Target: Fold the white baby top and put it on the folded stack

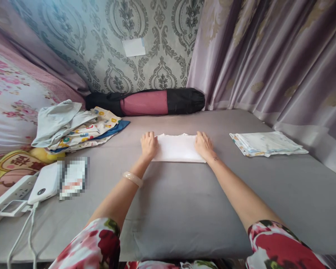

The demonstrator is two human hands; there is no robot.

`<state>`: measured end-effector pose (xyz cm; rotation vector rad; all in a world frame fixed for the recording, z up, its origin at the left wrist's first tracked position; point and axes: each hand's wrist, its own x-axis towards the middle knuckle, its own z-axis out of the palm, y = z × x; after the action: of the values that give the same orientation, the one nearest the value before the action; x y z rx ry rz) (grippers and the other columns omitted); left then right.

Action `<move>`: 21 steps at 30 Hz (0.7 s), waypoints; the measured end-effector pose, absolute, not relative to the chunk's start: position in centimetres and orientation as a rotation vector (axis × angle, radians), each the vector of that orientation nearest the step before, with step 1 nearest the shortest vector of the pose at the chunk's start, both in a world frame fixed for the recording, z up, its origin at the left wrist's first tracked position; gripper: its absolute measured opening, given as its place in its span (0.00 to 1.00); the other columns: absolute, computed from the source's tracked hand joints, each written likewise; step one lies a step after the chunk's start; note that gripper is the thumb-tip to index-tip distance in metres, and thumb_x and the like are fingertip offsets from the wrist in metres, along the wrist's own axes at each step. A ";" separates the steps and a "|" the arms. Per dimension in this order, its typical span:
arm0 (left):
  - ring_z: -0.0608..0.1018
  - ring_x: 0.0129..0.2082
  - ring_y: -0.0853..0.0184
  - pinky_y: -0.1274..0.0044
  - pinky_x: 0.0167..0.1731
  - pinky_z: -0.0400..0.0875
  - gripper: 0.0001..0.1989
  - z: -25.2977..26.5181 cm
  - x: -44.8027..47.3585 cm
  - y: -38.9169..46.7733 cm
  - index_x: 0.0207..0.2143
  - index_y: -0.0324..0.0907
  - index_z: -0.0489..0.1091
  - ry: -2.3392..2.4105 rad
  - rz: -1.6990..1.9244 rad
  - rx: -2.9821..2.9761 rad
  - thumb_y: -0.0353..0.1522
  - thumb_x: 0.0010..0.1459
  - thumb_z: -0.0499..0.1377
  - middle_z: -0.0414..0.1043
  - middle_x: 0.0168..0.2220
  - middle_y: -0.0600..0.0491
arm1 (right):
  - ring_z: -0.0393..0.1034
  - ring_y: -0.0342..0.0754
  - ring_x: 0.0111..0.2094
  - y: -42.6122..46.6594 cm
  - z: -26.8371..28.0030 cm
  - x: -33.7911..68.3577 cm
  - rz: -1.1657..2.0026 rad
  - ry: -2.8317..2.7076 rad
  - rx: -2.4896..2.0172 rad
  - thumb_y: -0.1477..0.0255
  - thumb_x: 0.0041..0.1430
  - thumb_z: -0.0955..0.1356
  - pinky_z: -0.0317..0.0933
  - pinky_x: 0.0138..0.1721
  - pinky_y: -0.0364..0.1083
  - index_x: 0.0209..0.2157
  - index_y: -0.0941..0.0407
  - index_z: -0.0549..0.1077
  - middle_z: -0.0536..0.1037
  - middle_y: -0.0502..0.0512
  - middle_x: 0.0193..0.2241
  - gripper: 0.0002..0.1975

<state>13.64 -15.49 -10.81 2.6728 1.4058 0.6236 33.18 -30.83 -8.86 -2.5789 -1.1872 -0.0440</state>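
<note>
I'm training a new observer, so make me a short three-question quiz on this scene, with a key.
1. True or false: the left hand and the right hand are both touching the white cloth.
2. Where does the folded stack lie?
A) left of the white cloth
B) right of the white cloth
C) on top of the white cloth
3. Fill in: the long roll is black and ____.

Key: 1. True; 2. B; 3. pink

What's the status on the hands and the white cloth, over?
Left hand, right hand: at opposite ends of white cloth. Cloth flat on grey sheet. Folded stack apart, to the right, not in the way.
</note>
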 end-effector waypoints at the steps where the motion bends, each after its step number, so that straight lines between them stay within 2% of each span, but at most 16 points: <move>1: 0.67 0.56 0.51 0.64 0.53 0.63 0.18 -10.7 14.3 -16.1 0.53 0.38 0.65 1.281 0.600 2.730 0.35 0.66 0.46 0.67 0.56 0.40 | 0.62 0.55 0.59 -30.4 -8.9 32.3 -0.041 -1.295 -2.519 0.73 0.68 0.53 0.53 0.58 0.52 0.58 0.59 0.65 0.69 0.66 0.58 0.21; 5: 0.61 0.63 0.54 0.63 0.61 0.56 0.20 -10.9 16.6 -18.2 0.58 0.39 0.62 0.937 0.455 2.845 0.34 0.67 0.46 0.62 0.63 0.43 | 0.46 0.54 0.68 -28.6 -9.6 29.0 0.066 -1.640 -2.350 0.71 0.69 0.53 0.38 0.66 0.56 0.63 0.60 0.61 0.56 0.61 0.67 0.24; 7: 0.57 0.66 0.53 0.61 0.63 0.51 0.21 -11.2 17.2 -18.8 0.60 0.39 0.61 0.907 0.390 2.846 0.33 0.67 0.46 0.60 0.64 0.43 | 0.42 0.54 0.69 -27.9 -10.0 28.0 0.124 -1.694 -2.332 0.70 0.69 0.52 0.35 0.67 0.58 0.65 0.61 0.58 0.53 0.60 0.69 0.26; 13: 0.53 0.69 0.55 0.57 0.66 0.46 0.25 -12.4 17.0 -18.7 0.64 0.39 0.57 0.953 0.228 2.856 0.34 0.68 0.43 0.56 0.67 0.45 | 0.42 0.55 0.69 -27.2 -11.5 27.5 0.124 -1.771 -2.328 0.71 0.67 0.53 0.33 0.67 0.60 0.67 0.63 0.55 0.52 0.60 0.69 0.28; 21: 0.56 0.68 0.55 0.57 0.64 0.51 0.26 -13.2 16.9 -18.9 0.65 0.44 0.57 1.046 0.265 2.901 0.36 0.68 0.40 0.56 0.67 0.50 | 0.45 0.55 0.68 -27.4 -12.9 27.6 -0.010 -1.741 -2.291 0.70 0.67 0.53 0.36 0.67 0.60 0.66 0.61 0.59 0.55 0.59 0.68 0.28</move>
<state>16.86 -18.91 -13.17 2.9010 1.0457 0.2646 27.55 -27.40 -12.90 -2.2905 -1.7410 -0.0104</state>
